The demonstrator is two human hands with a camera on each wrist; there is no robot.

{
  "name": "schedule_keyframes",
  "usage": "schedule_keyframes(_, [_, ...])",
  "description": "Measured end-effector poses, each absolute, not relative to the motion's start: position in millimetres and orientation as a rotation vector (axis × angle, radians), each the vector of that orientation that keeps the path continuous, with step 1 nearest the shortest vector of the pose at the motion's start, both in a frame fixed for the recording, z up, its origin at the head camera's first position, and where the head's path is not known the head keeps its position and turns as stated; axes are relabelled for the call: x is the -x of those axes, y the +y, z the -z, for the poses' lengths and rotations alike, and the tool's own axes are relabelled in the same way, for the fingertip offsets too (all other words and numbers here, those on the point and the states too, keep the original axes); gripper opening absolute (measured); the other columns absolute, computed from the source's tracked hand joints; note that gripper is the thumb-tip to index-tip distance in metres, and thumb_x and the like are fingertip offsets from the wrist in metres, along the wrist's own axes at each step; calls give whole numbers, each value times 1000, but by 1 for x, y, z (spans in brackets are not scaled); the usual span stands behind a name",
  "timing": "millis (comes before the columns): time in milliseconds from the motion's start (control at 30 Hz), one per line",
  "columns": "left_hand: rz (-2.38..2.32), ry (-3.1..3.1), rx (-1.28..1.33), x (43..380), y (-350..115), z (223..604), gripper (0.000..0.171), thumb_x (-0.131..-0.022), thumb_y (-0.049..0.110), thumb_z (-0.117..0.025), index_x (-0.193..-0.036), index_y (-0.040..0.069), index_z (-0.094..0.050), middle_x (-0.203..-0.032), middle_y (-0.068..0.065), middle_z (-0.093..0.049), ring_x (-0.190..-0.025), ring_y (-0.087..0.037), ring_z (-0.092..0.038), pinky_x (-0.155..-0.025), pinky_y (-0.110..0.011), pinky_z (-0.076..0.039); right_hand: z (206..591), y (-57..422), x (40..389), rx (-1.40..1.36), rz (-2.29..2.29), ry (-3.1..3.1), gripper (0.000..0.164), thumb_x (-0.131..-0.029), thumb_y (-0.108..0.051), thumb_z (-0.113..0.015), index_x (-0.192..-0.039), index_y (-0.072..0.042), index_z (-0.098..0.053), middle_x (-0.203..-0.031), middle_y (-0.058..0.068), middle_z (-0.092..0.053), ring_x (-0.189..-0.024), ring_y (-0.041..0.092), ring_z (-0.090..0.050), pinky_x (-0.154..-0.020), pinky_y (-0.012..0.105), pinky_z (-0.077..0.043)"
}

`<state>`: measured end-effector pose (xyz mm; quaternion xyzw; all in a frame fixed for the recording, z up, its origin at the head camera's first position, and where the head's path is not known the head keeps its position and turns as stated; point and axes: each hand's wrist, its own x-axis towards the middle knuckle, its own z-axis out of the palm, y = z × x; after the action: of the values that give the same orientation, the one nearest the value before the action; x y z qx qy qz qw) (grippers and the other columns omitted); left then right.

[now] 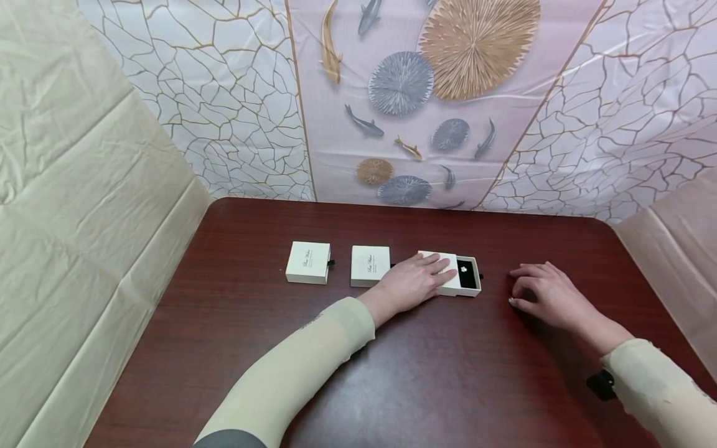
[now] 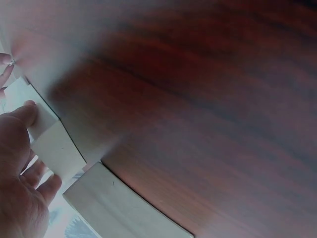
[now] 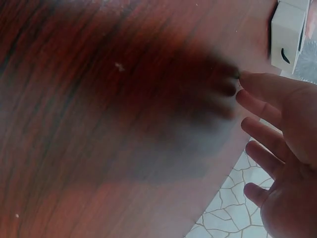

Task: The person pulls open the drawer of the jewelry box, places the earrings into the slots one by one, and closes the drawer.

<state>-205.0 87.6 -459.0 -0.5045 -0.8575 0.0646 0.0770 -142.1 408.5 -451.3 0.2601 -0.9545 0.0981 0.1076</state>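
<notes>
Three small white gift boxes stand in a row. The right-hand gift box [image 1: 439, 255] has its drawer [image 1: 477, 291] partly slid out to the right, showing a black lining and a small white earring-like piece [image 1: 463, 269]. My left hand [image 1: 411, 280] holds that box, fingers across its lid; the left wrist view shows the thumb [image 2: 28, 113] against the side. Off to the right of the drawer, my right hand [image 1: 551, 295] pinches a tiny shiny piece [image 2: 12, 62] between thumb and forefinger, too small to identify.
The middle box [image 1: 370, 264] stands just left of my left hand, the left box [image 1: 308, 261] farther along; both are shut, with printed lids. All stand on a dark red wooden table [image 1: 426, 386]. Patterned cloth [image 1: 252, 124] hangs behind its far edge.
</notes>
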Motion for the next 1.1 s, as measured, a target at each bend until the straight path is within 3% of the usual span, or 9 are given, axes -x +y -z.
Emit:
schedule_keyframes(433, [-194, -2566, 1506, 204, 88, 459, 51, -113, 39, -55, -163, 29, -49, -167, 1, -47, -155, -20, -42, -124, -40, -41, 459, 403, 144, -813, -327, -2741, 31, -73, -2, -91, -78, -19, -67, -117, 24, -73, -118, 49, -63, -106, 77, -40])
schedule_keyframes(1033, [-200, -2560, 1510, 204, 88, 459, 52, -113, 40, -54, -163, 28, -48, -167, 0, -46, -155, -20, -42, -124, -40, -40, 454, 394, 152, -812, -507, -2706, 31, -75, 1, -90, -80, -21, -69, -119, 24, -73, -120, 52, -61, -105, 83, -36])
schedule_keyframes(1100, [-202, -2561, 1506, 204, 88, 460, 52, -113, 40, -54, -163, 29, -47, -167, 0, -46, -155, -20, -41, -124, -40, -40, 450, 390, 154, -818, -554, -2700, 31, -76, 3, -89, -80, -21, -70, -119, 24, -73, -119, 52, -61, -104, 79, -39])
